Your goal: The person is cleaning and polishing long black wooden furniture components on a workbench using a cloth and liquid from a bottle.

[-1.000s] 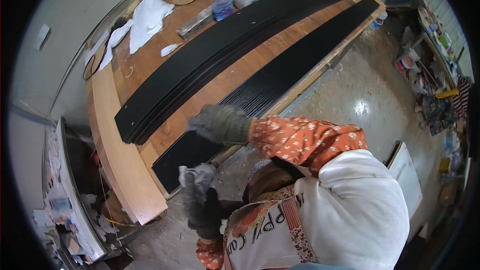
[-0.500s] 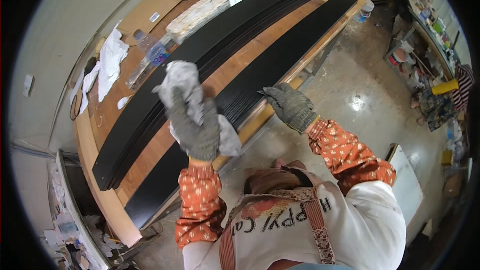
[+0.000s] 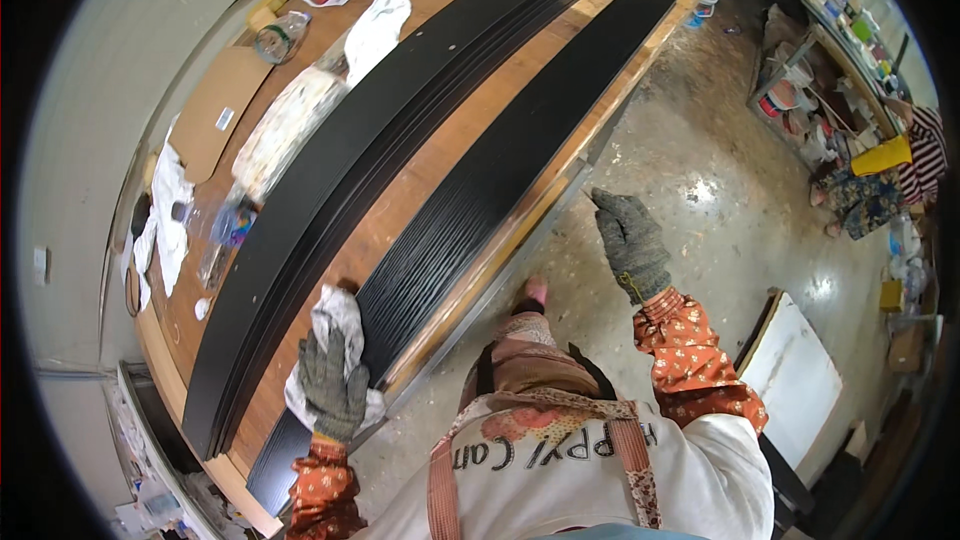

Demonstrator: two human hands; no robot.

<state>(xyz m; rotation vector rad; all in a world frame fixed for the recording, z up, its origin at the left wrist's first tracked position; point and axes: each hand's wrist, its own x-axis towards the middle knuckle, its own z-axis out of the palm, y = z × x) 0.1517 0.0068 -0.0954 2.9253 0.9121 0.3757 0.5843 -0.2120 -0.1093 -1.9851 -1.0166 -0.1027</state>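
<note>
Head view. Left hand [image 3: 333, 385], in a grey knit glove, lies palm down at the near end of the work, fingers a little spread and pointing away from the body. It presses on a bunched pale cloth [image 3: 340, 312] that sticks out past the fingertips and on both sides. Right hand [image 3: 633, 240], gloved alike, hangs out over the floor, apart from the table edge. Its fingers lie close together, aimed forward and a bit left; no object seen in it. How far they curl, cannot tell.

Black board [image 3: 500, 170] lies flat along the near side of the table, under the cloth at its lower part. Long axis runs diagonally, from lower left by the body to upper right at the far end. Upper face dark, ridged like wood grain, glossy in the middle stretch. Beyond it a black stack [image 3: 385, 130] with stepped edges runs roughly alongside, bare wood between; both bow with the lens.

Surface: brown wooden table [image 3: 330, 28]. On its far side, a cardboard sheet [image 3: 212, 105], a pale wrapped block [image 3: 285, 130], a clear jar [image 3: 280, 37] on its side. Room: grey floor [image 3: 690, 150] with glare; cluttered shelving [image 3: 845, 65] along the right; white panel [image 3: 795, 380] low beside the right sleeve.
</note>
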